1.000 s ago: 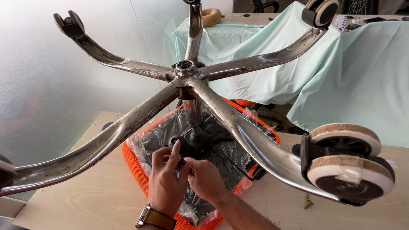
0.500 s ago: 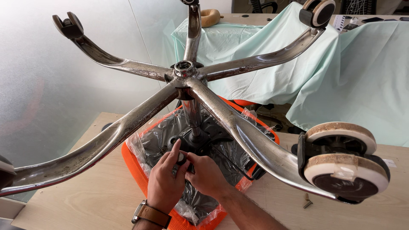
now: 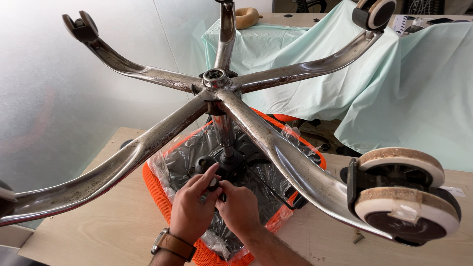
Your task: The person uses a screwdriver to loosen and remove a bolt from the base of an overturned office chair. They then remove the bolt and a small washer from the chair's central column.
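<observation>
Both hands pinched on small black knob (image 3: 213,184) under upturned chair seat (image 3: 162,184): left hand (image 3: 193,209), right hand (image 3: 240,211); on table (image 3: 118,221).

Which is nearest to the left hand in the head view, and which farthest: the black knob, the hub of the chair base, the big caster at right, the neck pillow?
1. Black knob: at the left hand's fingertips, under the seat.
2. Hub: above the hands, where the chrome legs meet.
3. Big caster: far right, on the leg's end.
4. Neck pillow: top, on the far table.
</observation>
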